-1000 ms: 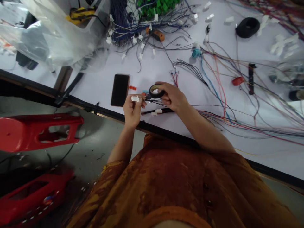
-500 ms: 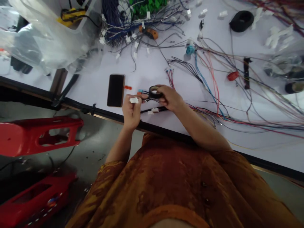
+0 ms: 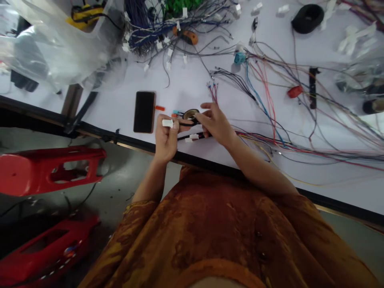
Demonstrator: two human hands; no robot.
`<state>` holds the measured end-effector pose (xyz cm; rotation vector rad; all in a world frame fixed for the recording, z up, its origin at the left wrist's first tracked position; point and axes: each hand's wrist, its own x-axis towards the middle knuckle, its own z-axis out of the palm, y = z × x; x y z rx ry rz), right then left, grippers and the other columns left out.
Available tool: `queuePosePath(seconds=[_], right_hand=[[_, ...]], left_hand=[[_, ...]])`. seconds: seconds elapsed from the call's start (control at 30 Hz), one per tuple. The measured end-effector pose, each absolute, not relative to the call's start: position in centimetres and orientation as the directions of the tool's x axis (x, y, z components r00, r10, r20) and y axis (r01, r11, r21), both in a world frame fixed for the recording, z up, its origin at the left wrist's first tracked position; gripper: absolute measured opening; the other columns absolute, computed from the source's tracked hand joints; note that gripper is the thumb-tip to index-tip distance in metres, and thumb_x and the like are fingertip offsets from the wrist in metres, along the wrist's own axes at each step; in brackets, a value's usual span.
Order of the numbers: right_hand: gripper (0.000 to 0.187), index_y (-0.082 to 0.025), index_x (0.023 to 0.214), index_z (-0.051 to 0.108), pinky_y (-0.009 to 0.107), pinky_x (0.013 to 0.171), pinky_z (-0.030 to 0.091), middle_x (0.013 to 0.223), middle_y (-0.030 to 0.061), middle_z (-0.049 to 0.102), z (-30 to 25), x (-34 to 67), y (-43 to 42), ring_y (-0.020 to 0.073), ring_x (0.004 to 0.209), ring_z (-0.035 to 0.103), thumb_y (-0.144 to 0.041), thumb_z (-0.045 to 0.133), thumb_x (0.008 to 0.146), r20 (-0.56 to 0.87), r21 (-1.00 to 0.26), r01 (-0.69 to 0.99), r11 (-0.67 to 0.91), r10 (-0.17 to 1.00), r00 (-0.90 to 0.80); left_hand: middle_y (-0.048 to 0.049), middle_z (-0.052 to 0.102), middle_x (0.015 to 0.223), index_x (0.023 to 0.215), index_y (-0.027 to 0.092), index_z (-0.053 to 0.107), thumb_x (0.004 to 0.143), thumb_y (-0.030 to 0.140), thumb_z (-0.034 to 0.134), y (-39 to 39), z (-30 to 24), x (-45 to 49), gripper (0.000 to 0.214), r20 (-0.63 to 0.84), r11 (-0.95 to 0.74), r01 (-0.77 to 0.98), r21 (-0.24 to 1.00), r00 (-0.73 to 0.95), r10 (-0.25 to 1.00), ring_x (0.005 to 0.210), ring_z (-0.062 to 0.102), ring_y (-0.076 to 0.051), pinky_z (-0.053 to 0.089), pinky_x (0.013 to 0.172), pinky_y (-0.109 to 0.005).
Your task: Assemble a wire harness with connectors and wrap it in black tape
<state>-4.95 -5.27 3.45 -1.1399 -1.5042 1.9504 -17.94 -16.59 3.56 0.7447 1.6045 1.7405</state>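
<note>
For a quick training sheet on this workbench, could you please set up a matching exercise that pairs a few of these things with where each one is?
Things:
1. white connector
2. roll of black tape
3. phone
4. red moulded part

Places:
A. on the floor below the table's edge
B. between the two hands
C. pinched in the left hand, with the right hand beside it
D. lying flat on the table

Pairs: 1-C, 2-B, 3-D, 4-A.
</note>
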Motion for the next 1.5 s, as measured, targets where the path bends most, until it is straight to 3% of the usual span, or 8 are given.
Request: queuePosePath(seconds=[0.17,0.33,0.43,0.6,0.77,0.97,1.27,1.5], right_hand=[[0.005,-0.019,0.081,0.055,0.018,0.038,0.019,0.06,-0.0062,0.041,2.2,-4.9,-3.2,0.005,0.045,0.027,-0.014,0.055,0.081,-0.553,-0.689,-0.073,-0.721,0.589,-0.589],[0.026,-0.018,0.097,0.063,0.018,0.037,0.021,0.073,-0.0041,0.055,1.3,-3.0,-3.4,0.0034,0.045,0.033,-0.015,0.056,0.073,-0.538,-0.698,-0.163,-0.698,0.661,-0.523],[0.029,-0.021,0.105,0.06,0.018,0.039,0.026,0.078,-0.0037,0.058,1.4,-2.4,-4.2,0.0046,0.047,0.037,-0.02,0.056,0.076,-0.505,-0.771,-0.082,-0.632,0.684,-0.526],[0.04,-0.025,0.131,0.055,0.031,0.067,0.056,0.105,0.0059,0.067,1.5,-0.4,-8.1,0.0148,0.073,0.062,-0.03,0.054,0.092,-0.067,-0.971,0.225,0.077,0.82,-0.569],[0.037,-0.02,0.133,0.062,0.042,0.096,0.055,0.123,0.0134,0.066,2.1,2.8,-11.3,0.0252,0.111,0.065,-0.021,0.045,0.099,0.1,-0.709,0.275,0.65,0.479,-0.872],[0.02,-0.019,0.107,0.072,0.031,0.078,0.051,0.094,0.0064,0.069,3.6,1.2,-5.7,0.0177,0.085,0.063,-0.026,0.054,0.1,0.216,-0.718,0.307,0.624,0.62,-0.755],[0.013,-0.018,0.099,0.071,0.032,0.073,0.041,0.108,0.0092,0.068,0.3,-5.8,-1.7,0.0199,0.087,0.059,-0.021,0.066,0.087,-0.117,-0.493,0.56,0.666,0.586,-0.801],[0.009,-0.018,0.076,0.064,0.029,0.065,0.043,0.071,-0.0005,0.061,-0.4,-4.4,1.3,0.0119,0.063,0.054,-0.019,0.064,0.085,-0.022,-0.833,0.393,0.388,0.687,-0.726]], left_hand=[[-0.0042,0.074,0.089,0.092,0.023,0.052,0.082,0.062,0.074,-16.8,1.5,-18.2,0.046,-0.061,-0.086,-0.177,0.98,-0.689,0.722,0.089,0.077,-0.02,0.062,0.073,-0.028],[-0.0053,0.074,0.107,0.106,0.024,0.066,0.075,0.05,0.085,-15.7,-1.6,-18.0,0.045,-0.148,-0.033,-0.336,0.941,-0.499,0.854,0.085,0.075,-0.015,0.061,0.07,-0.024],[-0.0046,0.075,0.086,0.103,0.02,0.073,0.08,0.049,0.08,-14.8,-1.9,-17.1,0.038,-0.147,0.034,-0.259,0.965,-0.432,0.89,0.063,0.069,-0.01,0.056,0.057,-0.02],[0.0007,0.066,0.056,0.081,0.016,0.074,0.083,0.053,0.076,-14.4,0.0,-15.9,0.037,-0.174,0.042,-0.237,0.971,-0.568,0.804,0.033,0.045,-0.004,0.035,0.032,-0.016],[-0.0025,0.078,0.083,0.084,0.017,0.073,0.077,0.048,0.084,-16.4,1.3,-15.2,0.034,-0.405,0.091,-0.52,0.849,-0.531,0.744,0.054,0.068,-0.006,0.054,0.05,-0.013],[-0.0029,0.079,0.089,0.089,0.017,0.074,0.08,0.038,0.084,-19.5,1.2,-12.9,0.025,-0.355,0.055,-0.536,0.842,-0.475,0.805,0.075,0.077,-0.013,0.064,0.077,-0.023],[-0.0034,0.079,0.087,0.091,0.017,0.074,0.078,0.034,0.085,-19.3,0.8,-13.3,0.024,-0.336,0.073,-0.475,0.877,-0.499,0.798,0.074,0.077,-0.014,0.065,0.075,-0.026],[-0.0045,0.079,0.089,0.091,0.016,0.075,0.08,0.035,0.083,-19.5,1.0,-13.5,0.023,-0.354,0.106,-0.48,0.871,-0.462,0.813,0.074,0.076,-0.014,0.065,0.075,-0.025]])
